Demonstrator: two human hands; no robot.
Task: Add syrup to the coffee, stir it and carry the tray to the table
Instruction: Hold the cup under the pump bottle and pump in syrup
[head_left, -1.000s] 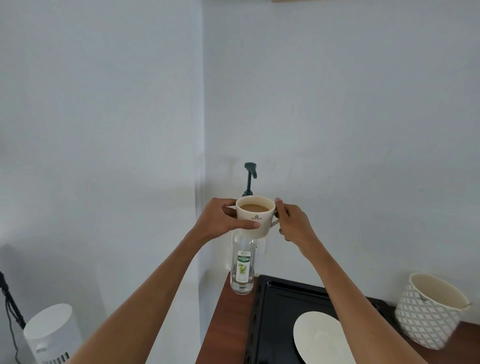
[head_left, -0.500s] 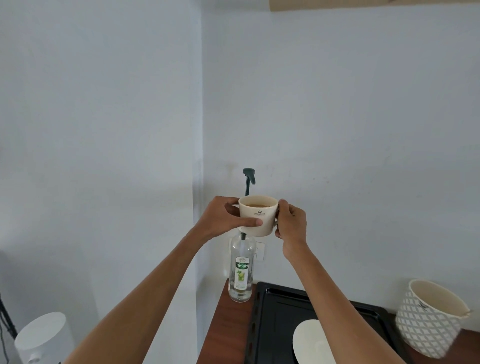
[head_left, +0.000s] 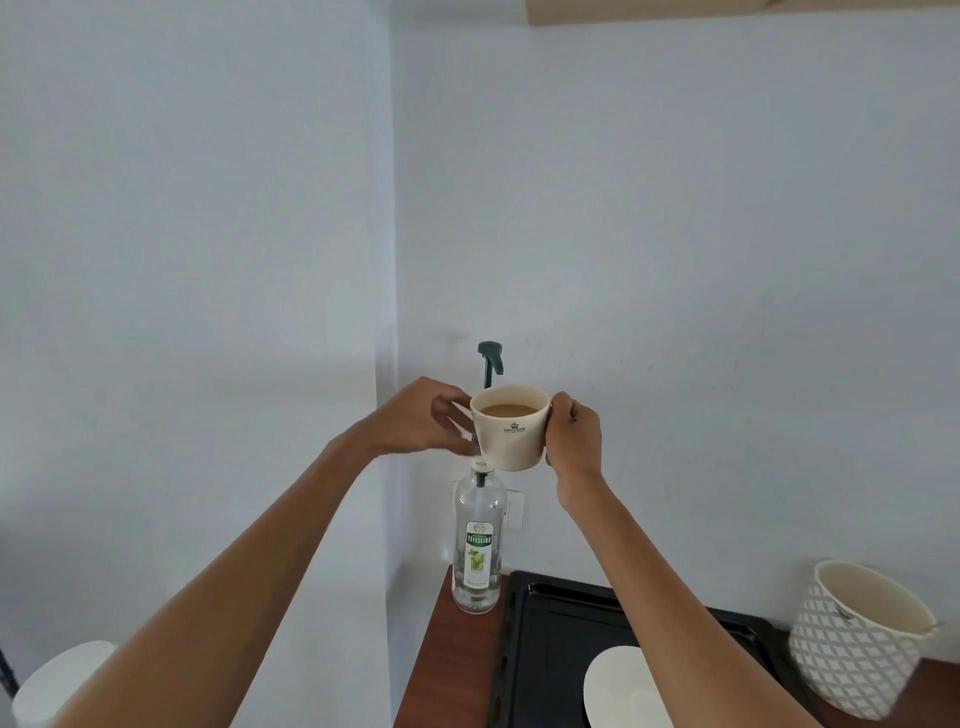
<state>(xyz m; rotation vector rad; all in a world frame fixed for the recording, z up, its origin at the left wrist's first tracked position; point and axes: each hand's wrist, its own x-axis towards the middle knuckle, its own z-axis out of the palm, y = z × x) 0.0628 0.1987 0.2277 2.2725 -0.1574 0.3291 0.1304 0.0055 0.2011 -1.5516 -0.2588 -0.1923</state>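
A cream coffee cup (head_left: 511, 434) with light brown coffee in it is held up in front of the wall, just below the dark green pump spout (head_left: 491, 357). That pump tops a clear syrup bottle (head_left: 478, 545) standing on the wooden counter (head_left: 452, 670). My right hand (head_left: 574, 434) grips the cup's right side, where the handle is hidden. My left hand (head_left: 421, 418) cups the left wall with finger and thumb. A black tray (head_left: 550, 634) lies on the counter below, with a cream saucer (head_left: 618, 686) on it.
A white diamond-patterned pot (head_left: 857, 639) stands on the counter right of the tray. A white round appliance (head_left: 57, 680) sits low at the left, beyond the counter's edge. Two walls meet in a corner right behind the bottle.
My left thumb has slid off the cup's front to its left side. The right hand has closed tighter on the cup's right side. The cup stays under the pump spout.
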